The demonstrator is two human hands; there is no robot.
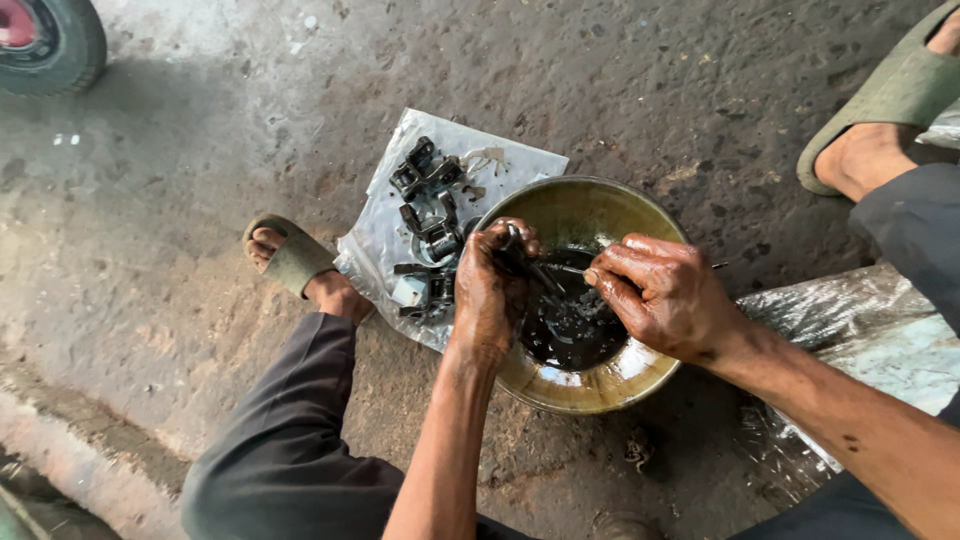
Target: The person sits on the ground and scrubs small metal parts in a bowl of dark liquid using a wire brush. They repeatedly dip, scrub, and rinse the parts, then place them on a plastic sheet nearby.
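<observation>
Scrubbing a small part [515, 252] over the oily bowl [560, 385], left hand [490, 290] gripping it, right hand [665, 298] pinching a thin pick [562, 268]; next, likely careful rinsing.

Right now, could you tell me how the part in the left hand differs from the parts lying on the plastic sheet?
The small dark part is gripped in the left hand over the bowl of dark liquid; the metal parts lie loose on the plastic sheet. The right hand pokes a thin tool at the held part; the others lie untouched. All look dark and greasy.
</observation>
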